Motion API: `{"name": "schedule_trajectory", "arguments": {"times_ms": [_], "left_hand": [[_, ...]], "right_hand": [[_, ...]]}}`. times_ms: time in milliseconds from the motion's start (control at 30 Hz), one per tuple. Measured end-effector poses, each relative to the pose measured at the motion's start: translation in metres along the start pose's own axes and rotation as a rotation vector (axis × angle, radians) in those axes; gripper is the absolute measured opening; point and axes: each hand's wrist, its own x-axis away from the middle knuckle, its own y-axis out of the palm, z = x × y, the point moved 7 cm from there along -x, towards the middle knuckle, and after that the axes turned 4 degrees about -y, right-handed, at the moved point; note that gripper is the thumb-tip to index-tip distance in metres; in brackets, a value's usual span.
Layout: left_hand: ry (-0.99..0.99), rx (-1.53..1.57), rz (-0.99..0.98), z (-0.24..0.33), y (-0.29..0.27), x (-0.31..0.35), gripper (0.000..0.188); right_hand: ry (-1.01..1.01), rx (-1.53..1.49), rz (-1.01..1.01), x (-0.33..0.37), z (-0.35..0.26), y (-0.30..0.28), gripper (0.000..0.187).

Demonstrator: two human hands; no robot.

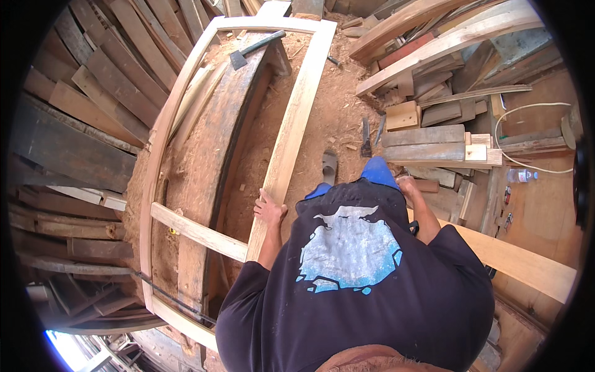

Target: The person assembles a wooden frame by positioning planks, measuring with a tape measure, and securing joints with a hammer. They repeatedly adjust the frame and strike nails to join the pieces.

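Observation:
A long pale wooden frame [296, 121] lies across a dark, worn timber bench [238, 124] on my left. My left hand [271, 209] rests on the frame's near long rail, fingers spread over the wood, close to where the crosspiece [198, 231] joins. My right hand [407, 185] is low beside my blue-clad right knee, near stacked wood offcuts. Its fingers are mostly hidden, so I cannot see whether it holds anything. On the bench's far end lies a hammer-like tool [257, 48] with a dark head. A dark rod [176, 299] crosses the frame's near end.
Timber boards [80, 139] stand stacked along the left. Curved beams [446, 46] and wood blocks [427, 146] crowd the right. Chisel-like tools [366, 137] lie on the dusty ground ahead. A pale plank [520, 260], a plastic bottle [522, 176] and a looped cable [533, 106] are at right.

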Motion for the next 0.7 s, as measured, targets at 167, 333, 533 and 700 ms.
{"name": "schedule_trajectory", "arguments": {"times_ms": [167,333,533,700], "left_hand": [[-0.031,-0.012,0.014,-0.008,0.004,-0.003,0.117],[-0.027,0.019,0.012,-0.006,0.0,0.001,0.115],[-0.037,0.027,0.031,-0.012,0.003,-0.001,0.115],[-0.015,0.081,0.028,-0.009,-0.003,0.001,0.114]], "right_hand": [[0.11,-0.115,-0.032,0.025,0.015,0.023,0.02],[0.142,-0.726,0.041,0.022,-0.003,0.015,0.018],[0.025,-0.181,-0.054,-0.003,-0.035,-0.004,0.019],[0.238,-0.389,-0.093,-0.024,-0.067,0.009,0.022]]}}
